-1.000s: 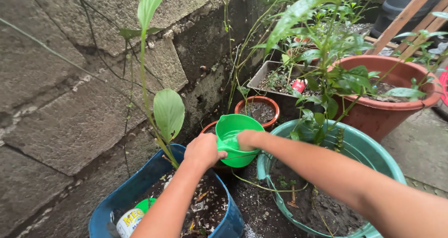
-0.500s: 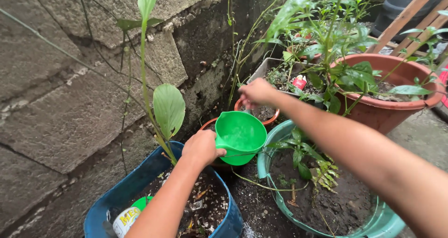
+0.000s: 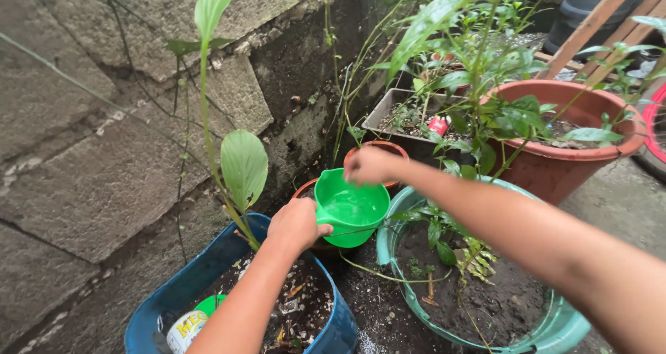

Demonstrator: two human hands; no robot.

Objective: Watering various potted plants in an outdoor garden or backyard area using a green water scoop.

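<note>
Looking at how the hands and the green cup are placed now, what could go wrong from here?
1. The left hand holds the green cup of water by one side only; a tilt could spill it onto the ground rather than into a pot.
2. The right hand hovers over the cup's far rim and could knock it or bend the nearby leafy stems.

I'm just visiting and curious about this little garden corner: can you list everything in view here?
Dipper: one, green, water inside, centre, over a small pot.
Blue tub: one, bottom left, soil, litter and a tall broad-leaved plant.
Teal basin: one, bottom right, soil and small plants.
Small terracotta pots: two, centre, partly hidden by the dipper and hand.
Large terracotta pot: one, right, leafy plant.
Grey tray: one, behind, seedlings.
Stone wall: grey, left.
Wooden slats: top right.
Left hand: grips the dipper's handle side.
Right hand: fingers bunched, above the dipper's far rim.
</note>
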